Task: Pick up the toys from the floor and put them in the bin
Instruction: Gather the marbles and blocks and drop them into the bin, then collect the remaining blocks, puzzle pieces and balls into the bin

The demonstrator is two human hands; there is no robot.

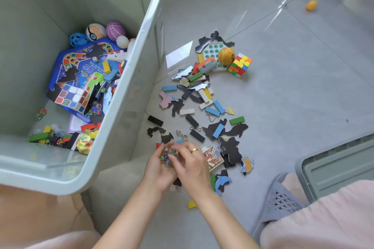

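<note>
Two cupped hands, marbles between.

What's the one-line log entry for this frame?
phase: gathering | left hand: cupped, holding marbles | right hand: adding to them | bin: partly filled | floor: many toys left

The bin stands at nine o'clock of the floor; puzzle cube at one o'clock of the domino blocks.
</note>
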